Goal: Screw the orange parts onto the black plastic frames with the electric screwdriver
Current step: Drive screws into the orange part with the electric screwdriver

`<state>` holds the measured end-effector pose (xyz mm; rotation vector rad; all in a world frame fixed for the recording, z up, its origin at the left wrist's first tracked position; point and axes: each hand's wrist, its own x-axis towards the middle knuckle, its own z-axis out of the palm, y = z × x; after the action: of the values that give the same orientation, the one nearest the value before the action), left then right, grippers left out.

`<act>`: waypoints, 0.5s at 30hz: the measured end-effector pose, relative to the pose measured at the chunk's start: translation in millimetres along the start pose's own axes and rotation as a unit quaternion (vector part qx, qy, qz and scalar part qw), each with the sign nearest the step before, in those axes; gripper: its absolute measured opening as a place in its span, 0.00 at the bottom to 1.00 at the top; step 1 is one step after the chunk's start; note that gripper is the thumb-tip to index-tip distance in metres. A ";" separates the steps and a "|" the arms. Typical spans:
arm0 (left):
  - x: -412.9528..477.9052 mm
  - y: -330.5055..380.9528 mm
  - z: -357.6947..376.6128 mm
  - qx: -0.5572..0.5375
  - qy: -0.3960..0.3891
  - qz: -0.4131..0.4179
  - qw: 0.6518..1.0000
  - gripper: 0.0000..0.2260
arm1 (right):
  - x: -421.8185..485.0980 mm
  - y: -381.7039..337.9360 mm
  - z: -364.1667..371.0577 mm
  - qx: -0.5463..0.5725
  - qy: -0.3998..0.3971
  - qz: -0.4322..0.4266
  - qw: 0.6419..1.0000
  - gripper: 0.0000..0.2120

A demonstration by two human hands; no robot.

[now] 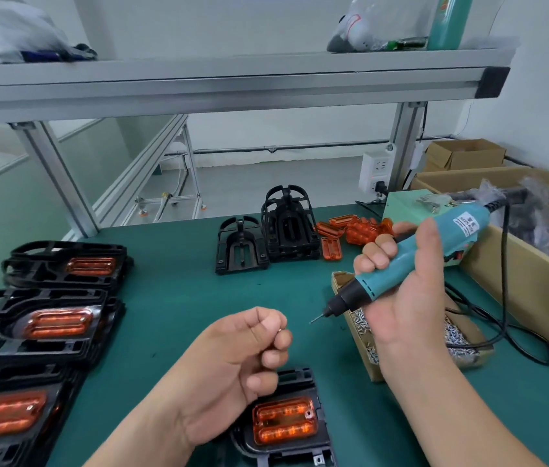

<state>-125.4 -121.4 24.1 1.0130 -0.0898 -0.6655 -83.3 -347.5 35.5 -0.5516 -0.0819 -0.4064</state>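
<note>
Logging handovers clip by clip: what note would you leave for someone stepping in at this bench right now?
Left-hand grip: pinches what looks like a small screw between thumb and forefinger.
Right-hand grip: holds the electric screwdriver, bit aimed toward that screw.
The current frame, with its orange part seated, lies at the near edge.
Done: assembled frames stacked on the left.
Left: bare frames and loose orange parts at the back; the screw box is on the right.
</note>
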 end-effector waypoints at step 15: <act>-6.5 -8.9 1.6 0.034 0.029 0.032 0.998 0.08 | -25.3 -9.3 26.9 0.013 -0.052 -0.004 0.999 0.15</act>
<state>-135.4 -122.1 19.3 1.0903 -0.0935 -0.5773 -109.3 -331.7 58.3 -0.5466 -0.1883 -0.3834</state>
